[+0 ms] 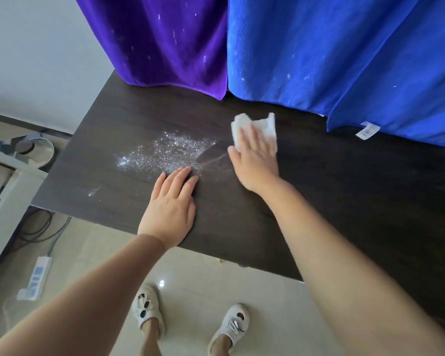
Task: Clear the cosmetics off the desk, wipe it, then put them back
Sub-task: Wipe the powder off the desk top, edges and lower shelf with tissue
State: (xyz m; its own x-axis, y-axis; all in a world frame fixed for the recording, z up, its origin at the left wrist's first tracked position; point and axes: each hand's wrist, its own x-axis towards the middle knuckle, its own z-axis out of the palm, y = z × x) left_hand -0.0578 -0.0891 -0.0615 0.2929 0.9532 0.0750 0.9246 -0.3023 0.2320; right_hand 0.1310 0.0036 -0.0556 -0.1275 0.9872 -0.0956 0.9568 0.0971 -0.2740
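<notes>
A: Where do we stand on edges?

B: The dark wood-grain counter point(319, 201) has its near edge running diagonally from lower right up to the left corner, and our left wrist crosses that edge. The left end of the counter sits just beside a white cabinet point(8, 191). Along the far edge, a purple towel point(165, 42) and a blue towel point(332, 52) hang down, their hems touching the counter surface.

A: And room to move across it?

B: We see bare wood to the right of our right hand point(254, 160) and between the hands. To the left lies a patch of spilled glitter point(165, 152), with a small stray fleck nearer the left corner.

A: How are our hands posed?

B: Our left hand point(171, 201) lies flat, palm down, fingers straight and together, fingertips touching the near fringe of the glitter. Our right hand is also flat and spread, pressing a crumpled white paper towel point(254, 125) onto the counter just right of the glitter; the towel sticks out past the fingertips toward the blue towel.

A: Below us?

B: A tiled floor point(203, 273), our white shoes point(149, 307), and a white power strip point(36, 278) near the cabinet.
</notes>
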